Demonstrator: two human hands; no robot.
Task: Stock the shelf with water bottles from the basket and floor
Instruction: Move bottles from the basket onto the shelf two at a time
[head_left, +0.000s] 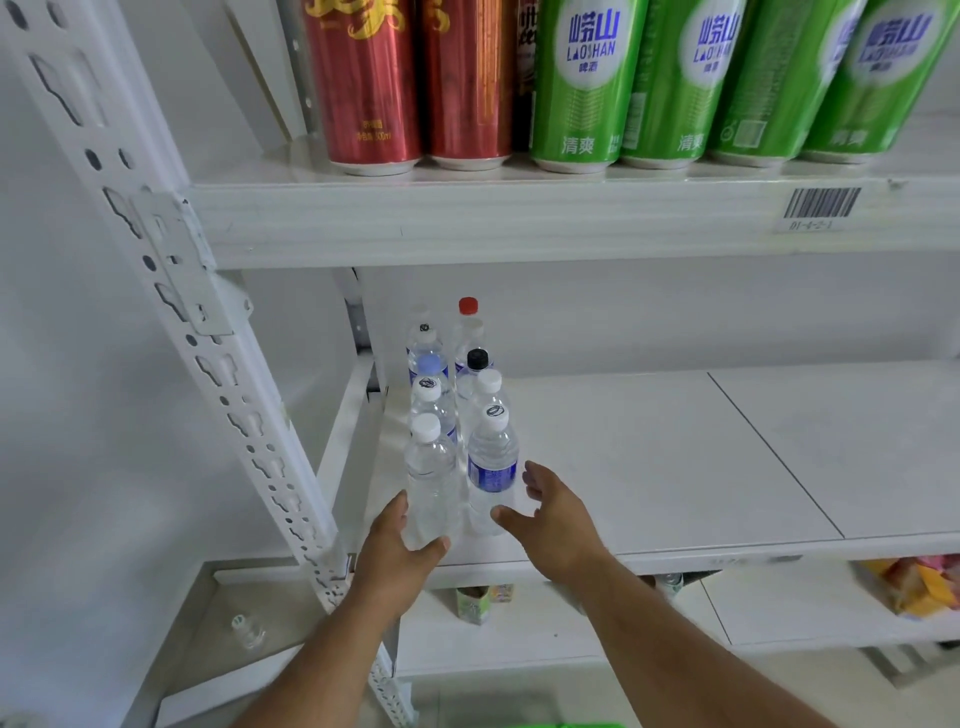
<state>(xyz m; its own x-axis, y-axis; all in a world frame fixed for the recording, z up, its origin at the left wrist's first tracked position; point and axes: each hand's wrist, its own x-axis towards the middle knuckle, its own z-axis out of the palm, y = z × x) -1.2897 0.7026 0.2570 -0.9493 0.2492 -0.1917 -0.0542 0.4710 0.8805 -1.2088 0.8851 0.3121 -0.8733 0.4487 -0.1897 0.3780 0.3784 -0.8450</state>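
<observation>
Eight clear plastic water bottles (457, 395) stood on the white shelf (649, 457) — far from full, I judged. My left hand (400, 551) gripped the front unlabelled bottle (431, 483) — my right hand (556, 525) hovered spread, holding nothing.

Right of the right fingers (534, 475) the shelf (675, 457) lies bare. Two rows of water bottles (491, 467) block ahead; a slotted upright (249, 415) flanks the left fingers (397, 513).

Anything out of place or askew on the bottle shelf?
Nothing spilled or tipped: the water bottles stand upright in two rows on the shelf. Only a red cap and a black cap differ from the mostly white ones.
</observation>
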